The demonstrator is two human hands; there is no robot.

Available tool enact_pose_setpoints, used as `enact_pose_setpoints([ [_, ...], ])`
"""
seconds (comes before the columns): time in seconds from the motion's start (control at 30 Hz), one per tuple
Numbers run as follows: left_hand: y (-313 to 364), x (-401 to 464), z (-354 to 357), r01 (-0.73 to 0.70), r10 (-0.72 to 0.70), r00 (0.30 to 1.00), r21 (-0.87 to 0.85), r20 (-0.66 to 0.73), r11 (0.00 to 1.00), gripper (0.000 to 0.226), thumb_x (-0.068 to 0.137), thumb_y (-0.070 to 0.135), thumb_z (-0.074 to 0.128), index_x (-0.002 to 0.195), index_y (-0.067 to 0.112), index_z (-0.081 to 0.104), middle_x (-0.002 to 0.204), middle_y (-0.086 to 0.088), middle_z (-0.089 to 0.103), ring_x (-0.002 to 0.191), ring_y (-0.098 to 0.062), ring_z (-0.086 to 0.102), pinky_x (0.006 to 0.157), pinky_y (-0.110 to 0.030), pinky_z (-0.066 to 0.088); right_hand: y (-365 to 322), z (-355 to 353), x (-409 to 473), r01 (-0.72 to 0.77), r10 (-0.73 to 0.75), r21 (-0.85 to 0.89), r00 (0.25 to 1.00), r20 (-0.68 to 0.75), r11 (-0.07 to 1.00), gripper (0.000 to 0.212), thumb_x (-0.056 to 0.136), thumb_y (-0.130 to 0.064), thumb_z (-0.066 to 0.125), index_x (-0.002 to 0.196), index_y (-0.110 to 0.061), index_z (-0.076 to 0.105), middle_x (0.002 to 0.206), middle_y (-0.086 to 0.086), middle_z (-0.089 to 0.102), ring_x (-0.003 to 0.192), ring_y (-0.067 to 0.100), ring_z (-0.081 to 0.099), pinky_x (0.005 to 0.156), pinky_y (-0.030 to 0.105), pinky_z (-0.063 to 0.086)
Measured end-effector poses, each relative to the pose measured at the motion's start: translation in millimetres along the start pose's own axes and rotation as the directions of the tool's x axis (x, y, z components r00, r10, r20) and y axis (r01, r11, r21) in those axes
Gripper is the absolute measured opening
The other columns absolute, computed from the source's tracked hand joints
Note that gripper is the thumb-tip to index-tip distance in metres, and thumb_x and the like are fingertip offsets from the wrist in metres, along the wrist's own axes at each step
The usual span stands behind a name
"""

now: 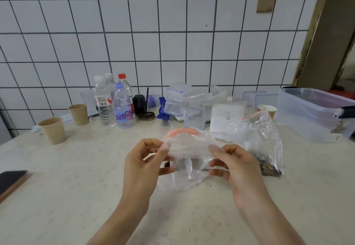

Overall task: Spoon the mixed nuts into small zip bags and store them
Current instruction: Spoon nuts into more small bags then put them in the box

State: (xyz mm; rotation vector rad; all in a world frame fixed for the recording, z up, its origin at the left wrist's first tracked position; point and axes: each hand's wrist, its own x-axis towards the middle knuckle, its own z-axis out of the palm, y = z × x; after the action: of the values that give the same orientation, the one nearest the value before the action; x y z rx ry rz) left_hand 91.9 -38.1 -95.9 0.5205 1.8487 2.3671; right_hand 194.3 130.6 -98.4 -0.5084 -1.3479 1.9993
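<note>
Here, both hands hold a small zip bag point(189, 146) above the table point(76, 187), its long axis running left to right and its pink zip strip turned up and away toward the wall. The left hand point(143, 165) pinches the bag's left edge between thumb and fingers; the right hand point(236, 165) pinches the right edge the same way. The bag's clear body hangs crumpled below the grip, with something dark behind it (blurred, hard to tell what).

Just right of the right hand, a larger clear bag point(257, 135) with a red zip line stands slumped on the table, mixed nuts point(269, 166) pooled in its lower corner.

Behind the bags lie clear snap-lid containers point(178, 98) and a white folded packet point(226, 116). A big lidded clear bin point(315, 114) sits at far right. Water bottles point(113, 102) stand toward the tiled wall, two kraft paper cups point(53, 129) sit to the left, and a phone point(11, 181) lies at the left edge.
</note>
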Motion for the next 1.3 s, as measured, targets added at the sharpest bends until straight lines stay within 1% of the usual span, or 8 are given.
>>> enact_pose_setpoints([
  [0.17,2,0,-6,0.236,-0.206,0.964,-0.189,0.166,0.953,0.026,0.069,0.026,0.085,0.091,0.011,0.081,0.104,-0.019,0.078,0.1,-0.026,0.077,0.075,-0.029,0.063,-2,-4,5,-0.194,0.16,0.197,0.971,0.175,0.961,0.014,0.053,-0.007,0.085,0.067,-0.01,0.08,0.073,0.014,0.073,0.063,0.022,0.072,0.062,0.031,0.063],
  [0.37,-1,3,-6,0.414,-0.3,0.892,-0.344,0.339,0.843,0.027,0.082,0.019,0.079,0.106,0.005,0.08,0.121,-0.017,0.074,0.116,-0.026,0.071,0.087,-0.032,0.061,-3,-4,7,-0.266,0.139,0.454,0.946,0.293,0.851,0.012,0.079,-0.005,0.069,0.078,-0.006,0.081,0.09,0.014,0.077,0.087,0.025,0.078,0.075,0.033,0.064],
  [0.7,5,-4,7,0.591,-0.368,0.8,-0.515,0.474,0.621,0.028,0.084,0.014,0.07,0.106,-0.001,0.08,0.116,-0.019,0.074,0.101,-0.028,0.076,0.08,-0.039,0.064,-6,7,-3,-0.267,0.094,0.382,0.905,0.415,0.884,0.028,0.093,-0.02,0.056,0.068,-0.013,0.065,0.071,0.002,0.06,0.068,0.014,0.065,0.077,0.035,0.056],
  [0.83,4,-3,5,0.516,-0.33,0.832,-0.404,0.445,0.755,0.032,0.088,0.023,0.067,0.106,-0.001,0.079,0.113,-0.02,0.075,0.097,-0.029,0.075,0.087,-0.041,0.062,-4,7,-3,-0.305,0.139,0.355,0.895,0.424,0.884,0.016,0.087,-0.02,0.06,0.09,-0.008,0.07,0.077,0.01,0.061,0.072,0.018,0.062,0.076,0.034,0.056],
  [0.97,5,-3,3,0.472,-0.304,0.838,-0.323,0.452,0.821,0.025,0.084,0.022,0.065,0.064,0.013,0.076,0.079,-0.004,0.069,0.072,-0.016,0.069,0.075,-0.032,0.061,0,3,-1,-0.249,0.102,0.306,0.899,0.425,0.919,0.025,0.085,-0.022,0.07,0.101,-0.005,0.078,0.077,0.006,0.066,0.068,0.015,0.063,0.071,0.031,0.056],
  [1.1,8,-1,-4,0.451,-0.248,0.846,-0.386,0.473,0.805,0.024,0.083,0.023,0.066,0.093,0.007,0.082,0.111,-0.015,0.073,0.096,-0.026,0.073,0.086,-0.036,0.062,-1,-2,-2,-0.027,0.005,0.042,0.888,0.46,0.999,0.039,0.064,-0.025,0.094,0.092,-0.005,0.075,0.091,0.012,0.074,0.085,0.021,0.07,0.078,0.031,0.057],
  [1.2,10,-9,-5,0.254,-0.09,0.842,-0.245,0.532,0.936,0.025,0.084,0.025,0.073,0.106,0.016,0.08,0.115,-0.018,0.075,0.105,-0.029,0.073,0.092,-0.034,0.058,4,2,-4,0.058,-0.028,-0.085,0.947,0.319,0.995,0.038,0.063,-0.015,0.092,0.089,-0.001,0.068,0.091,0.017,0.076,0.081,0.024,0.072,0.074,0.03,0.059],
  [1.3,6,-18,0,0.043,-0.009,0.914,-0.075,0.406,0.996,0.02,0.07,0.014,0.086,0.071,0.02,0.068,0.087,-0.009,0.075,0.084,-0.022,0.073,0.074,-0.024,0.057,6,10,-6,0.046,-0.036,-0.084,0.992,0.119,0.995,0.018,0.08,-0.01,0.081,0.078,-0.008,0.064,0.073,0.015,0.067,0.065,0.024,0.063,0.06,0.03,0.057],
])
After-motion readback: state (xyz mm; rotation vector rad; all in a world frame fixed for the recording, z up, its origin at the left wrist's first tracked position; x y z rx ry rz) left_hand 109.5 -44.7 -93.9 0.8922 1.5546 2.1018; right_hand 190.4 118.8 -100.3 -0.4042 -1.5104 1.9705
